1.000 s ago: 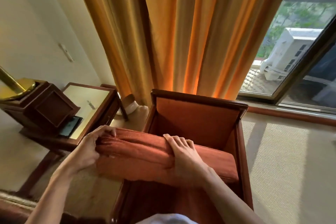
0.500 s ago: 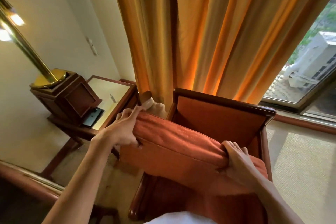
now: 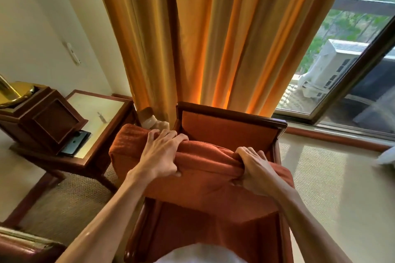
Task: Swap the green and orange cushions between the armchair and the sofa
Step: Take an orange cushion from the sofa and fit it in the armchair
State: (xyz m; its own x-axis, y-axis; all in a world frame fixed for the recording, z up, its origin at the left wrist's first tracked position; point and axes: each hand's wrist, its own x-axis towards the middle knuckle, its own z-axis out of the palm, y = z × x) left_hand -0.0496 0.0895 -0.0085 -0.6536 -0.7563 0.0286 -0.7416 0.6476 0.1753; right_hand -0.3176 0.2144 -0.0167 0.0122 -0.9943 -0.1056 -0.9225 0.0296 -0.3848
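The orange cushion [image 3: 198,175] sits lifted over the armchair [image 3: 230,126] at centre frame, its left end jutting past the chair arm. Both hands grip its top edge: the left hand [image 3: 159,156] curled over the fold, the right hand [image 3: 254,168] bunching fabric. Held only by cloth, it could sag or slip, and swinging left it might strike the side surface [image 3: 96,111] or wooden box [image 3: 49,119] there

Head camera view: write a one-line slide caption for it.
Both hands, left hand and right hand, grip the orange cushion above the wooden armchair by the golden curtain.
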